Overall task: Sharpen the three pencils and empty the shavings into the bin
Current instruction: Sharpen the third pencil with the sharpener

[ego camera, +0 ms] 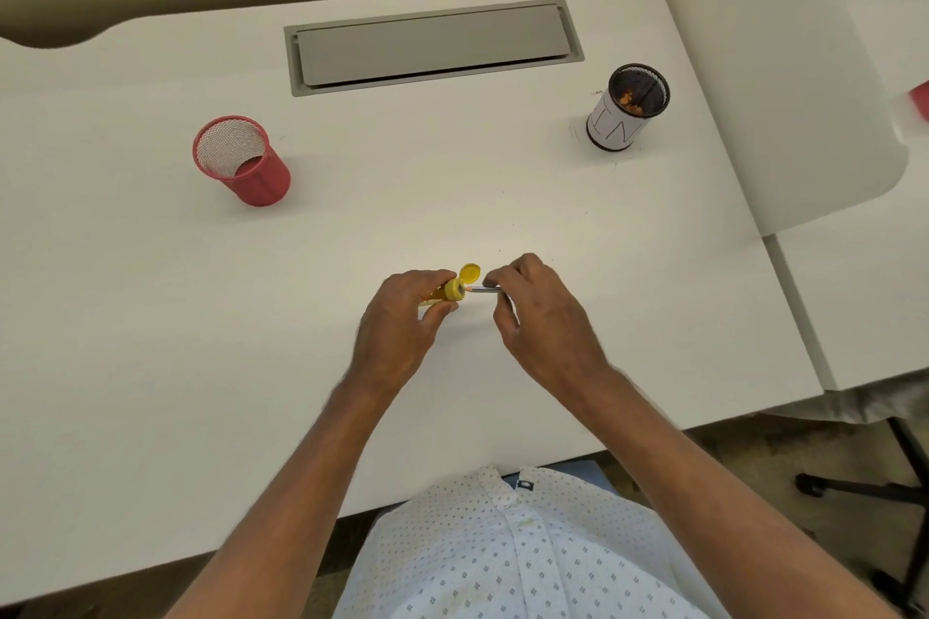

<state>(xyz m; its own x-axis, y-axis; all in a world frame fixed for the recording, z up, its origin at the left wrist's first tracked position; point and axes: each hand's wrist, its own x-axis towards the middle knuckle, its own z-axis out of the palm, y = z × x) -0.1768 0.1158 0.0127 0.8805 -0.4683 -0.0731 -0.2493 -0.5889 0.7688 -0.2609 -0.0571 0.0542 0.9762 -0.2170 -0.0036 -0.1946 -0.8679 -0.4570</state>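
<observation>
Two hands meet: left hand [402, 317] grips one yellow sharpener [449, 291], right hand [538, 317] pinches one pencil [483, 290] at its mouth; one bin [626, 108] far right.

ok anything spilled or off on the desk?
Minor: dark specks lie on the white desk around the base of the black mesh bin, apparently stray shavings. The red mesh cup stands upright. Nothing else stands out.

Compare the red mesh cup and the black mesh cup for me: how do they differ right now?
The red mesh cup stands at the table's left; the black mesh cup stands at the right. The red one is bare mesh; the black one wears a white paper label with hand-drawn letters. The red one looks empty; the black one holds brownish shavings. Both are upright, open-topped mesh cylinders.
</observation>
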